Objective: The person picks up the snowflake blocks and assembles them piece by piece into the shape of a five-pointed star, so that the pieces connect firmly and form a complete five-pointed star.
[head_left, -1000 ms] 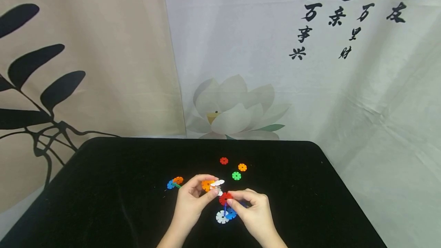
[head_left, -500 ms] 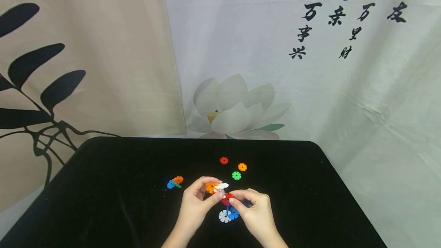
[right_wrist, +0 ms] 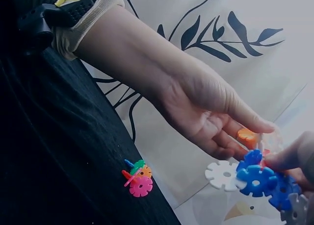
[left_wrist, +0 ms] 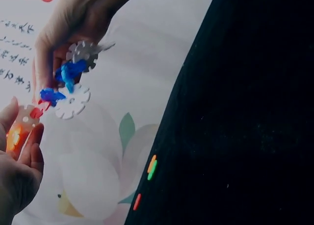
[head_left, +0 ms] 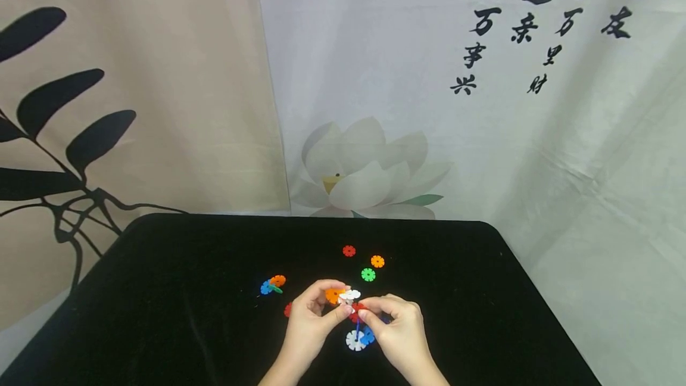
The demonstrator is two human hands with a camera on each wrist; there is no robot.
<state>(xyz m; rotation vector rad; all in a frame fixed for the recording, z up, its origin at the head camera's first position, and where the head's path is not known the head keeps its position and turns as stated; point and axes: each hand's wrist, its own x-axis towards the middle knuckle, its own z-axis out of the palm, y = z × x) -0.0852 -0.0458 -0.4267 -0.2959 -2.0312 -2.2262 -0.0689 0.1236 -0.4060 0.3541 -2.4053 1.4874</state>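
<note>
My left hand pinches a joined piece of notched plastic discs, an orange disc and white discs, between thumb and fingers. Facing it, my right hand pinches a red notched disc between thumb and forefinger. Below the red disc hang a white disc and a blue disc, joined to it. The red disc meets the white discs between both thumbs; whether their slots are engaged, I cannot tell. In the right wrist view, several blue discs and a white disc show in the assembly.
Loose on the black tabletop lie a red disc, an orange disc and a green disc. To the left is a small cluster of blue, orange and green discs. Another red piece peeks out beside my left hand.
Both hands have shifted slightly right, the left one more, bringing the orange-and-white piece closer to the red disc. A red piece has come into sight left of my left hand.
</note>
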